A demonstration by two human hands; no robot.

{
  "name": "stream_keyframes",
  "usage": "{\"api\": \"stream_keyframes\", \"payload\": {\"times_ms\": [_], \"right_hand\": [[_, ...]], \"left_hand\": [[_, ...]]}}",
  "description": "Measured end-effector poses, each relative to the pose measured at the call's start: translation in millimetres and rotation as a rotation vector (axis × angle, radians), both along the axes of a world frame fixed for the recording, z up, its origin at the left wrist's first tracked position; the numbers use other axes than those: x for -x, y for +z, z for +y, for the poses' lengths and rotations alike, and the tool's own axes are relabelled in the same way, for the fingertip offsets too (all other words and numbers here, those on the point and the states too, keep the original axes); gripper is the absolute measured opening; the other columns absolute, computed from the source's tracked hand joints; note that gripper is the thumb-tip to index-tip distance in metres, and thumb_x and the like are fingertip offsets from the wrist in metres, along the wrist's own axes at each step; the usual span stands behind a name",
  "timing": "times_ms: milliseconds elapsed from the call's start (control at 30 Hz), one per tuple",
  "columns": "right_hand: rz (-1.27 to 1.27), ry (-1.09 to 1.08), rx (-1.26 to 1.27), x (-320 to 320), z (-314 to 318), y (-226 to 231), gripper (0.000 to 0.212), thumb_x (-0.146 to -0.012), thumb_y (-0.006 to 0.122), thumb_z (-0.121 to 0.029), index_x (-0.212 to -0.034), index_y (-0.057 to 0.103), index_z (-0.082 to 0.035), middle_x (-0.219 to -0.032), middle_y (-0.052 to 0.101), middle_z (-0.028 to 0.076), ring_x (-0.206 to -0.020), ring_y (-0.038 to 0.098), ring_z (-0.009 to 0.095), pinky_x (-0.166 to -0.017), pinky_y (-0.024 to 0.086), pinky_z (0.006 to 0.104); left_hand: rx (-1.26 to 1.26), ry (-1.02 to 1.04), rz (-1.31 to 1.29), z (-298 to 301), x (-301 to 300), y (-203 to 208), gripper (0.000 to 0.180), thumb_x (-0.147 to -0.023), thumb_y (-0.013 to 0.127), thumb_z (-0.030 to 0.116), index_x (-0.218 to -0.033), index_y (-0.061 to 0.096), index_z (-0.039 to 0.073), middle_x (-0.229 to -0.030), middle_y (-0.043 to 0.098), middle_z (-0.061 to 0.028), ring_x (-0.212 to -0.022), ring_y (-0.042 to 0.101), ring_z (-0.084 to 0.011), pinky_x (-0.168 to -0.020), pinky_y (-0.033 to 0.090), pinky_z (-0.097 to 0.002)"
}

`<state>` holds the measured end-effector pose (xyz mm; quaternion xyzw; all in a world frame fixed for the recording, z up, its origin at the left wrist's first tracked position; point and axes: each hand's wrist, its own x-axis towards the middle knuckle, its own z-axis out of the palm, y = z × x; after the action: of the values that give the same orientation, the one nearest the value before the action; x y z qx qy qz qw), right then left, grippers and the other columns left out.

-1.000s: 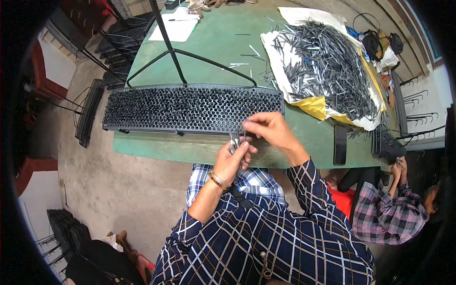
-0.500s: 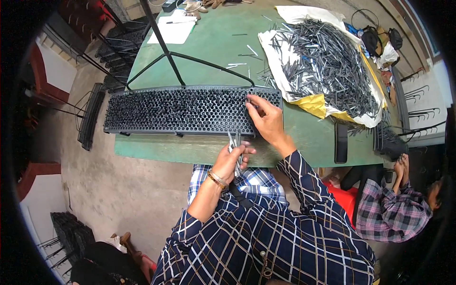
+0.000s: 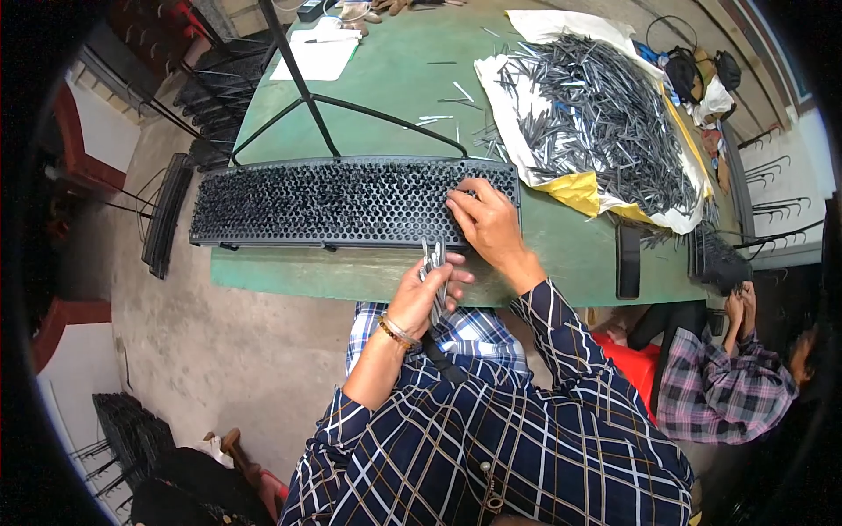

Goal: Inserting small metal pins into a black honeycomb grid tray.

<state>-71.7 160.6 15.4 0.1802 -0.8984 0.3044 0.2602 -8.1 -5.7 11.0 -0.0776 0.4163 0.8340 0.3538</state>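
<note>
A long black perforated panel lies across the green table, its rows of round holes largely filled with dark pieces toward the left. In my left hand, below the panel's front edge, is a bundle of thin grey and black strips, gripped by thumb and fingers. My right hand rests over the panel's right part, thumb and fingertips pinched together at the holes. Whatever sits between those fingertips is too small and covered to make out. Black metal rods rise from the panel's back edge.
At the right, a white and yellow sack lies spread under a large heap of similar strips. A black phone lies near the front edge. White paper is at the back left. Another person sits at right; dark racks stand left.
My right hand has shifted slightly left and down over the panel, its fingertips at other holes. My left hand stays nearly in place with the bundle.
</note>
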Motion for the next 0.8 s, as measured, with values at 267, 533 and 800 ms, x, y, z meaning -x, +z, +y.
{"api": "stream_keyframes", "payload": {"times_ms": [267, 533, 800], "right_hand": [[-0.902, 0.239, 0.623, -24, 0, 25, 0.019, -0.082, 0.068, -0.016, -0.091, 0.069, 0.001, -0.078, 0.065, 0.004, -0.066, 0.057, 0.008, -0.058, 0.045, 0.0247], [-0.711, 0.002, 0.874, -19, 20, 15, 0.017, -0.084, 0.067, -0.015, -0.091, 0.068, 0.001, -0.074, 0.064, 0.000, -0.064, 0.056, 0.005, -0.057, 0.045, 0.0199], [-0.324, -0.170, 0.723, 7, 22, -3, 0.016, -0.085, 0.066, -0.013, -0.091, 0.067, 0.002, -0.076, 0.065, -0.001, -0.063, 0.055, 0.004, -0.057, 0.044, 0.0193]], "left_hand": [[0.003, 0.027, 0.071, 0, -1, 2, 0.023, -0.094, 0.049, 0.015, -0.112, 0.052, 0.002, -0.092, 0.064, -0.0112, -0.065, 0.055, -0.0080, -0.052, 0.045, -0.0206], [0.034, 0.004, 0.047, 11, -2, -4, 0.023, -0.093, 0.051, 0.014, -0.112, 0.053, 0.001, -0.090, 0.065, -0.0107, -0.062, 0.052, -0.0070, -0.050, 0.043, -0.0196], [0.086, -0.028, 0.012, 17, -3, -10, 0.026, -0.093, 0.051, 0.013, -0.114, 0.052, -0.002, -0.089, 0.064, -0.0111, -0.062, 0.050, -0.0075, -0.048, 0.040, -0.0201]]}}
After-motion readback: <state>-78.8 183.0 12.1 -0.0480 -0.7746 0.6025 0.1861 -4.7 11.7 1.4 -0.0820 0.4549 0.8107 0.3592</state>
